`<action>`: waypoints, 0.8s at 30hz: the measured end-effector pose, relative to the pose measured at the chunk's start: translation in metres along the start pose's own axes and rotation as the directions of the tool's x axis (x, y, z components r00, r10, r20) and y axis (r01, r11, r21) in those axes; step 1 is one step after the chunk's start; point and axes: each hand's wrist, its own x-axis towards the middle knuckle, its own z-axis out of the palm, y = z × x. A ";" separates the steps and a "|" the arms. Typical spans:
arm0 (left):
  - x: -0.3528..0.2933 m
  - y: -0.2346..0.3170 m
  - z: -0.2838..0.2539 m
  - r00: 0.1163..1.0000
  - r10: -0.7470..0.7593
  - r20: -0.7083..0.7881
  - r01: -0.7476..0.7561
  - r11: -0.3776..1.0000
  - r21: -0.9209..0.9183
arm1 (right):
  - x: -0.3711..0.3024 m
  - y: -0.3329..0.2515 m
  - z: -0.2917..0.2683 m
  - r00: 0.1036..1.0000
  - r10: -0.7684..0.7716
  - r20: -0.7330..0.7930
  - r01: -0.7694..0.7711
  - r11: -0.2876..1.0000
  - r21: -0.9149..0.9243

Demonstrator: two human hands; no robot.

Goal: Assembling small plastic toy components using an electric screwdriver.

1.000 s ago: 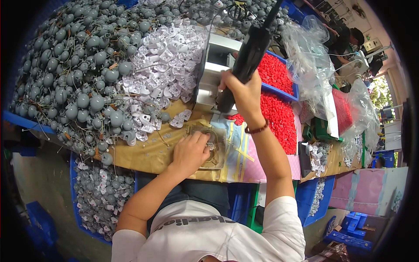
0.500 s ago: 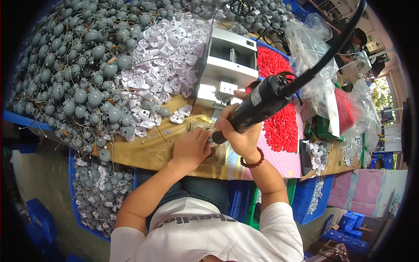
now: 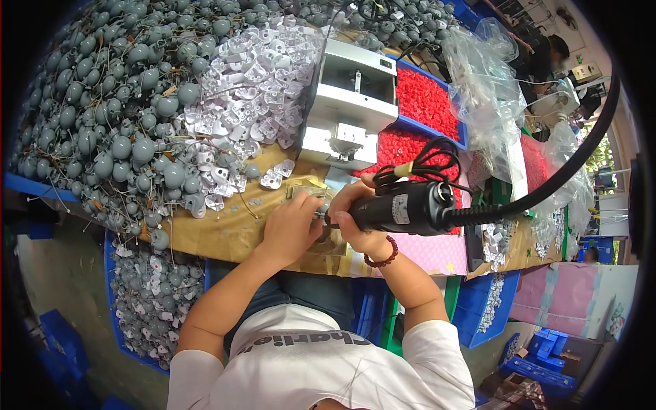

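My right hand (image 3: 361, 217) is wrapped round a black electric screwdriver (image 3: 403, 210). The tool lies nearly level, its tip end toward my left hand and its thick cable running off to the right. My left hand (image 3: 287, 229) is closed, fingertips pinched close to that tip. A small part between the fingers is mostly hidden, so I cannot make out its kind. Both hands are over a brown-covered table (image 3: 219, 236), just in front of a white and grey metal machine (image 3: 369, 113).
Grey round-headed parts with wires (image 3: 102, 123) are heaped at left, beside a pile of white plastic pieces (image 3: 253, 89). Red pieces (image 3: 427, 102) fill a blue tray right of the machine. Clear plastic bags (image 3: 478, 75) stand beyond. A blue bin (image 3: 113, 301) of grey parts sits below the table edge.
The screwdriver has swung from a steep tilt to nearly level, its back end moving down. A bundled thin cable now shows above it. My left hand stays at the tip.
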 end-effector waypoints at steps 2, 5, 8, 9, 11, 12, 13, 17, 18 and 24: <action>0.000 -0.001 0.002 1.000 -0.008 -0.006 0.008 1.000 -0.002 | 0.003 0.002 -0.002 0.997 -0.018 0.070 0.021 0.999 -0.042; 0.000 0.001 0.001 0.999 -0.036 0.007 0.036 0.999 0.011 | 0.004 0.000 0.000 0.995 0.100 0.006 -0.100 0.992 0.073; -0.001 0.000 0.005 0.998 -0.022 -0.065 0.022 1.000 0.008 | 0.009 -0.001 -0.005 0.982 0.160 -0.102 -0.152 0.985 0.082; -0.001 0.000 0.005 0.996 -0.009 -0.083 0.011 1.000 0.014 | 0.014 -0.001 -0.011 0.982 0.147 -0.118 -0.143 0.989 0.043; -0.003 -0.002 0.004 0.995 0.008 -0.098 -0.004 0.999 0.043 | 0.034 -0.020 -0.019 0.878 0.341 -0.335 -0.324 0.940 0.106; -0.004 -0.003 0.003 0.995 0.015 -0.094 -0.009 0.998 0.060 | 0.039 -0.015 -0.030 0.856 0.304 -0.418 -0.290 0.952 0.100; -0.006 -0.002 0.005 0.995 0.030 -0.095 -0.026 0.999 0.042 | 0.041 -0.003 -0.040 0.775 0.288 -0.562 -0.248 0.957 0.150; -0.013 -0.004 0.010 0.976 0.134 -0.173 -0.132 0.991 0.025 | 0.006 0.052 -0.087 0.734 0.136 -0.666 -0.328 0.929 -0.172; -0.014 -0.005 0.013 0.967 0.159 -0.200 -0.155 0.987 0.036 | -0.005 0.056 -0.087 0.746 -0.009 -0.666 -0.284 0.900 -0.330; -0.018 -0.005 0.017 0.957 0.180 -0.228 -0.173 0.984 0.049 | -0.035 0.041 -0.026 0.897 0.423 -0.127 -0.440 0.877 -0.192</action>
